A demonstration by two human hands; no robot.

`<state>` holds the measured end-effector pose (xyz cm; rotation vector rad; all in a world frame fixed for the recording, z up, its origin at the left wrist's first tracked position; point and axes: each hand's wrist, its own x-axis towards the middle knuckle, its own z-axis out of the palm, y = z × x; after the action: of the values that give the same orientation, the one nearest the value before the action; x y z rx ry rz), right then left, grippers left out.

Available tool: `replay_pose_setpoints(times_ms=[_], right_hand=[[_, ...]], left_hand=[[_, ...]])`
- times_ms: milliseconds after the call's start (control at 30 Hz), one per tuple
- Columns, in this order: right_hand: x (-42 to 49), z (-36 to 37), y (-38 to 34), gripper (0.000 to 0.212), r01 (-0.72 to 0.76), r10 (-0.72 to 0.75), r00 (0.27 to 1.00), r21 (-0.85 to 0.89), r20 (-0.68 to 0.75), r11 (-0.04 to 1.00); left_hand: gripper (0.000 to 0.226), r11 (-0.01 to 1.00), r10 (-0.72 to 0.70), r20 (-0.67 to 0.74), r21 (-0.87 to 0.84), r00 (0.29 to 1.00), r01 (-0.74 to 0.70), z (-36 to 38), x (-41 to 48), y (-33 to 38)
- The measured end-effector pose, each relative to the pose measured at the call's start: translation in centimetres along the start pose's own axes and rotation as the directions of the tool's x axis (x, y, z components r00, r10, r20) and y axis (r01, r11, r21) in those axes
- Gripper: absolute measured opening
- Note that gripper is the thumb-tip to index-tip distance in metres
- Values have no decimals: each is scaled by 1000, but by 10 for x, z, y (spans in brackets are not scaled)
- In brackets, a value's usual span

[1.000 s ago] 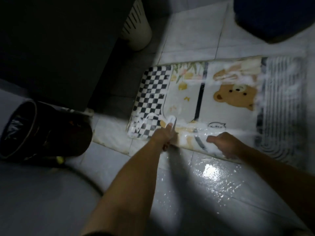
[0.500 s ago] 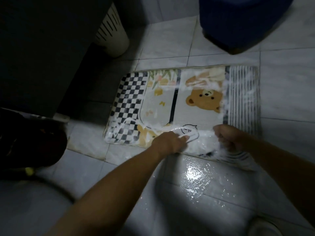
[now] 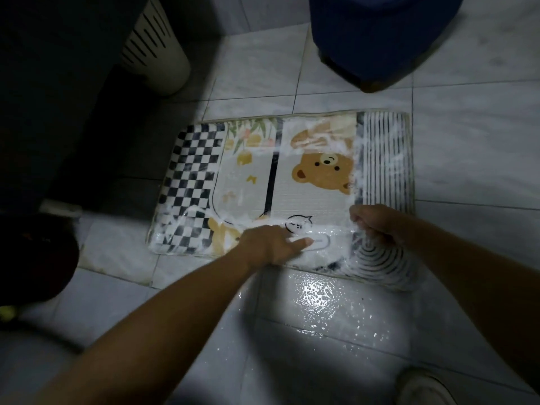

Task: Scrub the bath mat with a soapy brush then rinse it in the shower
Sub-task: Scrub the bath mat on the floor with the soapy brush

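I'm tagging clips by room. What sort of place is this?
Probably a home bathroom: a wet tiled floor, a sudsy bath mat lying on it, and a slatted basket nearby.

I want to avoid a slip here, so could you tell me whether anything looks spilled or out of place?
Yes: a shiny, bubbly puddle of soapy water sits on the tiles just in front of the mat, past its near edge. Foam also streaks the mat itself. Nothing looks damaged.

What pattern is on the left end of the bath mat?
Black and white checks on the bath mat, best seen in the head view.
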<state>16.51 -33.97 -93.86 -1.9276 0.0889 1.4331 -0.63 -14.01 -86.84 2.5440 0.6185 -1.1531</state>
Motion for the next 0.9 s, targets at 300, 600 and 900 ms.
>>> replay_pose_setpoints(times_ms=[300,600,900], right_hand=[[6,-4,4,43,14,-14,1000,43,-5,999],[9,-10,8,42,91,-98,994,119,51,989],[-12,-18,5,43,118,-131,988,140,83,983]], left_hand=[[106,1000,11,9,-5,1000,-11,-3,14,23],[92,998,18,24,-54,1000,-17,-14,8,-15],[93,988,151,30,-28,988,-150,14,5,46]])
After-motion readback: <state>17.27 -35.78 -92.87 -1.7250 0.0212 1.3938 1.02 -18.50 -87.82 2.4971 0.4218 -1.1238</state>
